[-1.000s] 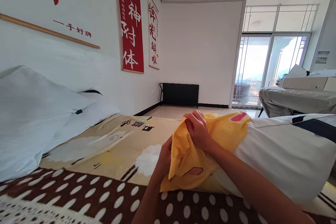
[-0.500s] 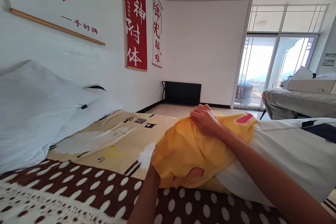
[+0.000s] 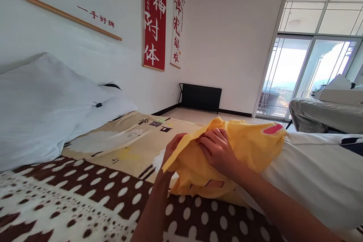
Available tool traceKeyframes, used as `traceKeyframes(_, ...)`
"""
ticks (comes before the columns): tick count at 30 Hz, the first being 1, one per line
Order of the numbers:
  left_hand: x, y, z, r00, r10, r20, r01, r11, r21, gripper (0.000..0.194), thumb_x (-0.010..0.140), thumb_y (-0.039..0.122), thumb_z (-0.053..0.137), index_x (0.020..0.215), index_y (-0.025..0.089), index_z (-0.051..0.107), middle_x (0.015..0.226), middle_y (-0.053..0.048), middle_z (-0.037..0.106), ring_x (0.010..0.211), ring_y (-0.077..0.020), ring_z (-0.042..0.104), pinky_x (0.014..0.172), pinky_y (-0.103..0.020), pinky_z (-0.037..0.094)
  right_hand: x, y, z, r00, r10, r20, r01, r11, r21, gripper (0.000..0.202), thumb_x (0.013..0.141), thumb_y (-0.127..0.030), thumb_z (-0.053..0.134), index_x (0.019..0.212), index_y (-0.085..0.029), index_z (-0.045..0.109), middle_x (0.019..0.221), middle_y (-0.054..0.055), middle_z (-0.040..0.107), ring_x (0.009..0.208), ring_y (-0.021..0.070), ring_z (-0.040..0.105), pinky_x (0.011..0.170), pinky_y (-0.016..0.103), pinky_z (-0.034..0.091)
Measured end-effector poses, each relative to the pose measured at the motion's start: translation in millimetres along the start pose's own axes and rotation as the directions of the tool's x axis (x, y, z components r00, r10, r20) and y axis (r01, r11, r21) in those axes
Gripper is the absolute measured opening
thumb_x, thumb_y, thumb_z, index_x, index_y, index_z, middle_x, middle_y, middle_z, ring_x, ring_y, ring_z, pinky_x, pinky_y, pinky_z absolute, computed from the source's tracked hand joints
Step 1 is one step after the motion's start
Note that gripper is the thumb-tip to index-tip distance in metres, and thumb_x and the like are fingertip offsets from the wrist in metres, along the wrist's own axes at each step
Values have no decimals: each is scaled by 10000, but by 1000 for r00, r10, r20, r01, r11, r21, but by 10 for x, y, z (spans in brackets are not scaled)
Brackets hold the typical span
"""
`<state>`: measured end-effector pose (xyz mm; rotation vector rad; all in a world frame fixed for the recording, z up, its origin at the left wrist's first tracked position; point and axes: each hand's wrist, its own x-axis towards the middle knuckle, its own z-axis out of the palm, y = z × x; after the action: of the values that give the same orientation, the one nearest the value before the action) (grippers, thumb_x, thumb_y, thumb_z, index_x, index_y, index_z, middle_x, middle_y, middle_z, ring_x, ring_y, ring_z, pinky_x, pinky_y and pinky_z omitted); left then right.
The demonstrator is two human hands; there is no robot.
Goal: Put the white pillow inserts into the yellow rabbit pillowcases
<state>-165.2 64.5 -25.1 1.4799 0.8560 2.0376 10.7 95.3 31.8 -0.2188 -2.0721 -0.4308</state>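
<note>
A yellow pillowcase (image 3: pixel 244 143) with pink patches and black lines is bunched around one end of a white pillow (image 3: pixel 317 177), which reaches off to the right. My right hand (image 3: pixel 217 149) is closed on the upper folds of the fabric, fingers curled into it. At the pillowcase's left edge, my left hand (image 3: pixel 174 144) grips the cloth near the opening; its fingertips are partly hidden behind the fabric. Both lie over a bed with a beige patterned sheet (image 3: pixel 113 140) and a brown blanket with white spots (image 3: pixel 113 185).
White pillows (image 3: pixel 51 109) are piled against the wall at left. A black folded panel (image 3: pixel 201 97) leans by the far wall. Beyond the bed at right stands a plastic-wrapped piece of furniture (image 3: pixel 317 111), near glass sliding doors (image 3: pixel 283 75). Scrolls (image 3: pixel 154 22) hang on the wall.
My left hand has come out from inside the pillowcase to its left edge. My right hand now digs into the folds, and the cloth's opening is gathered upward. The view has shifted slightly.
</note>
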Motion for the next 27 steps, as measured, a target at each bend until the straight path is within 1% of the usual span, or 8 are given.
traceKeyframes(3, 7, 154, -7, 998, 13, 60, -15, 1000, 22, 329, 607, 286, 791, 889, 157, 680, 866, -50, 660, 806, -201, 590, 722, -289, 475, 50, 40, 2, 997, -74, 12, 74, 997, -19, 149, 906, -177, 469, 884, -184, 616, 923, 61, 643, 874, 182, 506, 820, 344, 345)
traceKeyframes(6, -19, 289, 42, 992, 51, 115, -57, 997, 58, 177, 666, 221, 730, 824, 152, 689, 777, -20, 627, 741, -171, 546, 662, -255, 430, 61, 15, -30, 992, -125, 28, 126, 991, -40, 145, 908, -198, 472, 976, -182, 599, 1061, 80, 633, 941, 188, 513, 846, 350, 328)
traceKeyframes(8, -28, 334, 73, 988, 65, 143, -74, 996, 57, 92, 699, 214, 695, 750, 142, 671, 738, -16, 595, 693, -153, 508, 618, -247, 403, 59, 1, -39, 990, -142, 19, 143, 988, -62, 169, 921, -164, 442, 978, -193, 599, 1018, 62, 651, 907, 171, 524, 832, 338, 325)
traceKeyframes(11, -21, 325, 74, 986, 68, 154, -77, 996, 54, 116, 707, 243, 692, 707, 133, 654, 699, -21, 552, 645, -140, 464, 572, -248, 376, 59, 12, -38, 982, -191, 1, 191, 979, -77, 237, 928, -106, 393, 964, -200, 607, 918, 39, 668, 853, 152, 532, 805, 326, 326)
traceKeyframes(15, -7, 273, 15, 983, 120, 138, -127, 991, 44, 228, 710, 357, 696, 809, 152, 677, 790, -52, 572, 725, -172, 498, 626, -266, 394, 78, 49, -78, 983, -184, -24, 184, 983, -23, 248, 902, -73, 409, 964, -198, 613, 891, 26, 670, 849, 148, 533, 826, 334, 327)
traceKeyframes(20, -17, 310, -18, 975, 213, 56, -218, 968, 127, 149, 789, 311, 634, 739, 176, 673, 799, -47, 543, 766, -169, 491, 673, -270, 389, 143, 35, -267, 986, -132, 103, 121, 987, 103, 212, 886, -88, 422, 930, -200, 596, 974, 37, 633, 914, 158, 521, 869, 354, 309)
traceKeyframes(23, -36, 381, 22, 965, 258, 35, -261, 960, 104, 129, 804, 278, 621, 733, 185, 677, 820, -47, 577, 818, -175, 526, 748, -280, 415, 217, -23, -405, 971, -130, 199, 97, 982, 165, 195, 909, -112, 397, 867, -187, 571, 973, 42, 614, 897, 156, 502, 859, 359, 310)
traceKeyframes(27, -61, 442, 120, 991, 129, -27, -129, 992, -6, 119, 790, 301, 629, 766, 186, 648, 809, -43, 644, 775, -179, 584, 711, -279, 455, 286, -90, -478, 944, -172, 281, 118, 972, 202, 190, 924, -120, 388, 869, -181, 559, 950, 45, 604, 891, 150, 493, 851, 350, 318)
